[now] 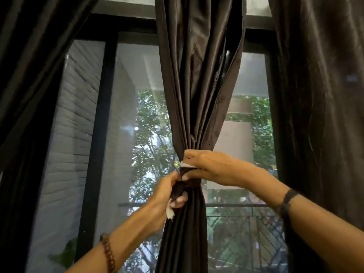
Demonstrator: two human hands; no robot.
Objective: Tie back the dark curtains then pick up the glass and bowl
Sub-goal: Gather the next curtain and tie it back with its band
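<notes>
1. A dark curtain panel (pixel 29 79) hangs down the left edge of the window, loose and ungathered.
2. Behind it is the black window frame (pixel 98 134), with a pale brick wall (pixel 76 119) showing through the left pane and green trees (pixel 151 138) through the next one.
3. The left hand (pixel 167 196), with a wooden bead bracelet (pixel 108 253) on its wrist, comes up from the lower left. Its fingers are curled tight round one end of a dark tie-back strap (pixel 192 175) just below the gathered waist of the fabric; a bit of white lining (pixel 169 212) sticks out under the palm.
4. The middle curtain (pixel 199 85) is bunched into a narrow bundle at the centre of the window, pinched in where the hands meet and fanning out again above and below.
5. The right hand (pixel 208 167), with a dark band (pixel 288 196) on its wrist, reaches in from the right. Its thumb and fingers pinch the strap's other end against the bundle, just above the left hand and touching it, with a white edge showing between the fingers.
6. Through the right pane a balcony railing (pixel 236 205) is visible.
7. Another dark curtain panel (pixel 319 105) hangs loose along the right edge of the window.
8. The glass and bowl are not in view.
</notes>
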